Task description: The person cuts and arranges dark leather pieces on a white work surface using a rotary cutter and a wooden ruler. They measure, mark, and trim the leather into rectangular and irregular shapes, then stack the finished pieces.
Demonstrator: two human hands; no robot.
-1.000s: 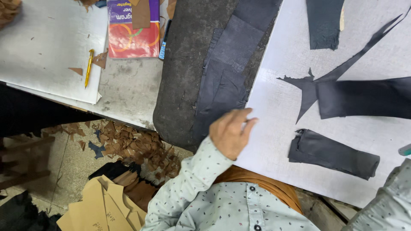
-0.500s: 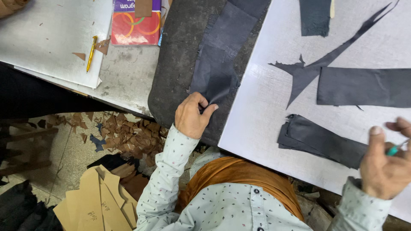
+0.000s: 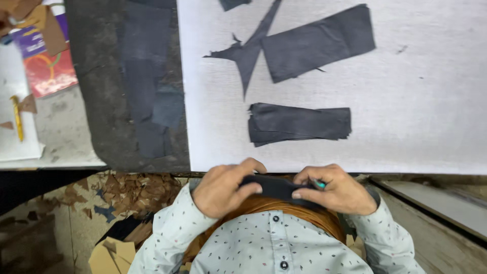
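Observation:
My left hand (image 3: 223, 186) and my right hand (image 3: 336, 189) together grip a small dark piece of material (image 3: 274, 186) just below the front edge of the white cutting board (image 3: 416, 122), close to my chest. A thin teal tool tip (image 3: 319, 184) pokes out between my right fingers. On the board lies a stack of dark rectangular strips (image 3: 299, 123), nearest to my hands. Farther back rest a larger dark rectangle (image 3: 317, 43) and a pointed dark offcut (image 3: 247, 58).
A dark grey mat (image 3: 104, 116) with dark blue cut pieces (image 3: 149, 76) lies left of the board. A red and purple packet (image 3: 45, 66) and a yellow pencil (image 3: 18, 119) sit at the far left. Brown scraps (image 3: 127, 190) litter the floor below.
My left hand left the grey mat and came in front of my chest. My right hand joined it, and both now hold a dark piece. The view has shifted right.

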